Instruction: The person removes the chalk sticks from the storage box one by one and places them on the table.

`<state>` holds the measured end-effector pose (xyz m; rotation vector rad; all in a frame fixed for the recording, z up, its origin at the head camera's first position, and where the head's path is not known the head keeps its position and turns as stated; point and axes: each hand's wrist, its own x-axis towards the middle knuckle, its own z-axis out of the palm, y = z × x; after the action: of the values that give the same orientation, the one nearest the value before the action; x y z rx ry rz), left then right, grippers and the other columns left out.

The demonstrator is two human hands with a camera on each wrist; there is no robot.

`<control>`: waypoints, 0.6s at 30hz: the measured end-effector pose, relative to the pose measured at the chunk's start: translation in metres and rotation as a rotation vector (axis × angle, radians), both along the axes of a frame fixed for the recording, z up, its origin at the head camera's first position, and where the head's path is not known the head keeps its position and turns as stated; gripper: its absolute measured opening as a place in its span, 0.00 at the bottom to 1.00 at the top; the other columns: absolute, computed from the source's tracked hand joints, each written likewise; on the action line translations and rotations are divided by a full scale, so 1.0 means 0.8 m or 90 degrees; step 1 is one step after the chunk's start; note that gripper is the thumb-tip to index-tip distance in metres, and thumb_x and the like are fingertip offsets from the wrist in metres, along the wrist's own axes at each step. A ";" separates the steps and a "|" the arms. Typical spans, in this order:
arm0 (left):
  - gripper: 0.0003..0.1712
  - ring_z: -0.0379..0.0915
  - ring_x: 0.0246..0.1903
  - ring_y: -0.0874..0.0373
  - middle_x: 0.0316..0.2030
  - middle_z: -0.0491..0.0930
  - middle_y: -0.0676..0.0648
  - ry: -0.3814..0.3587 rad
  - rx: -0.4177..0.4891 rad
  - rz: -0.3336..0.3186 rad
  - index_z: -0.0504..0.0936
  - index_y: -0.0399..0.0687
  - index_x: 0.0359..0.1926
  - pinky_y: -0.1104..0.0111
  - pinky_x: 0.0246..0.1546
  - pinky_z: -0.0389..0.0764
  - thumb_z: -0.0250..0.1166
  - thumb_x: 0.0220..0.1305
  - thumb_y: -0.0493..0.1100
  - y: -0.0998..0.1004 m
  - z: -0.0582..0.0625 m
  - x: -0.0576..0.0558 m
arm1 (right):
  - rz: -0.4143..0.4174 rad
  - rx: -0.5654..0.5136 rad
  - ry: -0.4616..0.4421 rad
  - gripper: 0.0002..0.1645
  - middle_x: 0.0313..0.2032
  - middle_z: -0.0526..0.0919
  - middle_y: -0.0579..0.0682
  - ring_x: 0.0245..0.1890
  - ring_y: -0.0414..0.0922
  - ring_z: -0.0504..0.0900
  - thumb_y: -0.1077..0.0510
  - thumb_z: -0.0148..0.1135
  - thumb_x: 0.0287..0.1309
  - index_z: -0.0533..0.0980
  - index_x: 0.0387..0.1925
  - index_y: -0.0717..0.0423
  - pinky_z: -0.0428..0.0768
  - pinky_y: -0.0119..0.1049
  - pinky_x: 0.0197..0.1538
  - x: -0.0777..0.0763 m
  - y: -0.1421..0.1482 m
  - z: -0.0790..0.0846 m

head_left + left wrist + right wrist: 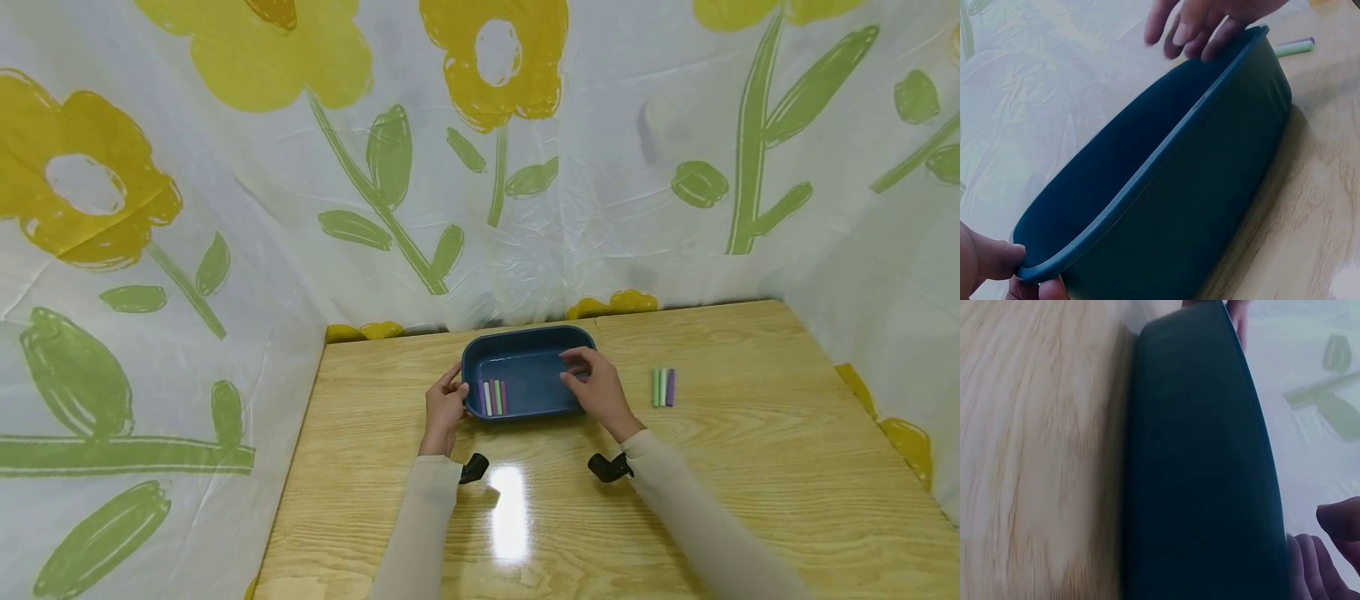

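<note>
A dark blue plastic tub [532, 412] with rounded corners stands on the table. My left hand [446, 407] grips its left end. In the left wrist view the thumb [1004, 257] lies over the rim, with fingertips below it on the outside. Several chalk-like sticks [492, 398] in purple, white, pink and green lie side by side at the left inside the tub. Above the tub's right part is my right hand [600, 392], thumb and fingers apart, nothing between them. More sticks [663, 388], green, white and purple, lie together on the table to the right.
The wooden table [360, 517] runs back to a white cloth [600, 208] printed with yellow flowers, which also hangs at both sides. Black wrist mounts [474, 468] show at both sleeves. A bright reflection lies on the tabletop in front of the tub.
</note>
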<state>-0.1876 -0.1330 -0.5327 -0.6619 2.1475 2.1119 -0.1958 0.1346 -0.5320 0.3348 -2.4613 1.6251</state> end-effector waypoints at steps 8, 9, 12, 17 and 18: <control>0.27 0.67 0.26 0.58 0.42 0.71 0.47 0.005 0.000 0.000 0.77 0.49 0.74 0.68 0.27 0.76 0.58 0.78 0.32 -0.001 -0.001 0.001 | 0.029 0.009 -0.048 0.19 0.52 0.84 0.63 0.47 0.59 0.86 0.71 0.69 0.65 0.80 0.57 0.65 0.86 0.53 0.51 0.000 -0.043 -0.001; 0.27 0.67 0.27 0.58 0.42 0.71 0.47 0.003 0.000 0.001 0.77 0.49 0.73 0.68 0.27 0.76 0.59 0.78 0.32 0.000 -0.002 0.000 | 0.033 0.011 -0.053 0.20 0.53 0.84 0.64 0.47 0.59 0.86 0.71 0.69 0.65 0.80 0.58 0.65 0.86 0.53 0.52 0.000 -0.048 -0.001; 0.27 0.67 0.28 0.57 0.42 0.71 0.46 0.004 -0.001 0.003 0.77 0.49 0.73 0.68 0.27 0.77 0.59 0.78 0.32 0.000 -0.003 -0.001 | 0.037 0.014 -0.068 0.20 0.53 0.84 0.64 0.47 0.59 0.86 0.71 0.69 0.65 0.80 0.58 0.66 0.86 0.53 0.52 -0.002 -0.062 -0.002; 0.27 0.67 0.28 0.57 0.42 0.71 0.46 0.007 -0.003 0.005 0.78 0.50 0.73 0.69 0.26 0.76 0.59 0.78 0.32 0.001 -0.004 -0.001 | 0.035 0.007 -0.077 0.20 0.52 0.84 0.64 0.46 0.59 0.85 0.71 0.68 0.65 0.80 0.58 0.67 0.85 0.53 0.51 -0.004 -0.080 -0.003; 0.27 0.67 0.28 0.58 0.42 0.71 0.46 0.008 -0.002 0.006 0.78 0.50 0.73 0.70 0.26 0.76 0.59 0.78 0.32 0.001 -0.004 -0.001 | 0.035 0.005 -0.077 0.20 0.52 0.84 0.64 0.46 0.59 0.85 0.71 0.68 0.65 0.80 0.58 0.67 0.85 0.53 0.50 -0.005 -0.083 -0.003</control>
<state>-0.1882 -0.1325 -0.5360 -0.6607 2.1597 2.1234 -0.1995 0.0683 -0.5345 0.3176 -2.5692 1.7053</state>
